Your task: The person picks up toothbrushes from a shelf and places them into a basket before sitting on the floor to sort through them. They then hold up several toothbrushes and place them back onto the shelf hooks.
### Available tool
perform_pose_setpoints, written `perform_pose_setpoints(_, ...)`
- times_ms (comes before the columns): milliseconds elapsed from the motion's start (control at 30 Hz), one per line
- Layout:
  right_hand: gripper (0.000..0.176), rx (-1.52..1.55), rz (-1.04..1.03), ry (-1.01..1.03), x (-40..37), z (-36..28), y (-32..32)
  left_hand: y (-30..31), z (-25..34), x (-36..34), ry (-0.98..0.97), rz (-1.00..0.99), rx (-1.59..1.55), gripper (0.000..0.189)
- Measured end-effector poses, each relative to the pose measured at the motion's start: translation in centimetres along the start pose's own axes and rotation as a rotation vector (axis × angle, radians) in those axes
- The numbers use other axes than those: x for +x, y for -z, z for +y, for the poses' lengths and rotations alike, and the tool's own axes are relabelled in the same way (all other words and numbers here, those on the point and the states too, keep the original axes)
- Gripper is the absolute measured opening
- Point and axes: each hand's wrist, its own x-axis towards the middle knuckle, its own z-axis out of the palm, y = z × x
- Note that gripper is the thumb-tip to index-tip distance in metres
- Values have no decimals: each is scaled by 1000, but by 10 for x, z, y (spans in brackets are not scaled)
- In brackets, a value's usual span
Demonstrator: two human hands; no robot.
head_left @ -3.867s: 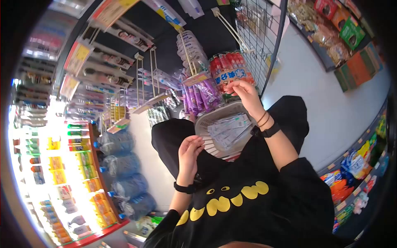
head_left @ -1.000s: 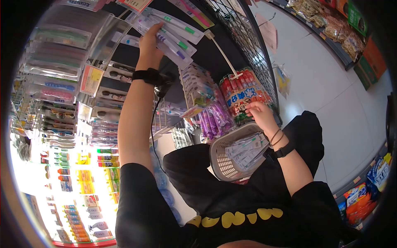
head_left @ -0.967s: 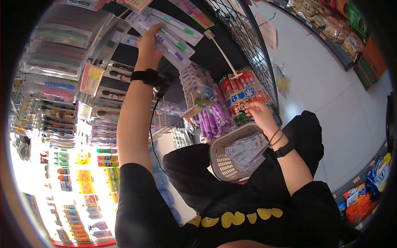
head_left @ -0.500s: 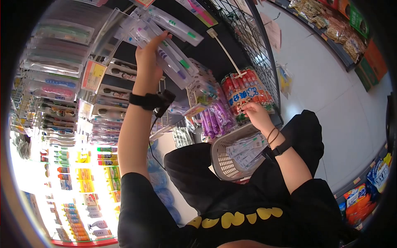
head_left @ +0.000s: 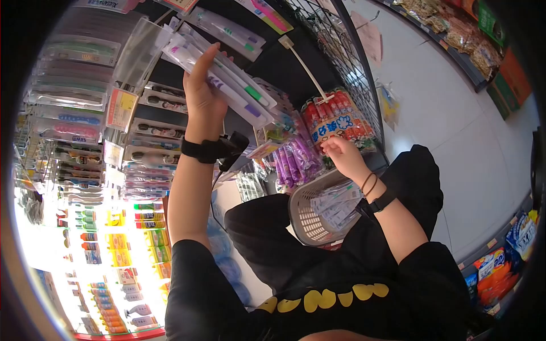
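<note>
Left hand: the left hand [head_left: 200, 96] is raised well above and to the left of the basket [head_left: 304, 221], closed around a small stack of toothbrush packs [head_left: 239, 94], thumb on the near face.
Toothbrush packs: held off the display, long axis on a slant. The upper ends point up and away from the basket and the lower ends point down toward it (a purple and a green handle show through the clear fronts).
Right hand: the right hand [head_left: 343, 156] sits at the basket's far rim with fingers curled. The lens warps this part, so I cannot tell whether it grips the rim or only rests there.
Basket: grey, resting on the person's lap, with flat packets [head_left: 333, 202] inside.
Sausage pack: the red sausage pack [head_left: 335, 119] hangs just above the basket, beside the right hand's fingertips.
Purple packets: the purple packets [head_left: 293, 159] hang just left of the basket's rim.
</note>
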Motion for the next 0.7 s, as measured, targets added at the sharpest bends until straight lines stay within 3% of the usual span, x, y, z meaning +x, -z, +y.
perform_pose_setpoints(167, 13, 38, 22, -1, 0, -1, -2, 12, 10, -1, 56, -51, -111, 32)
perform_pose_setpoints(333, 13, -1, 11, -20, -2, -10, -1, 8, 16, -10, -28, -30, 254, 37)
perform_pose_setpoints(500, 14, 37, 14, 17, 0, -4, -6, -4, 4, -15, -46, 61, -93, 35)
perform_pose_setpoints(700, 14, -37, 8, 16, 3, -3, -9, -33, -20, -11, -57, 16, -186, 41)
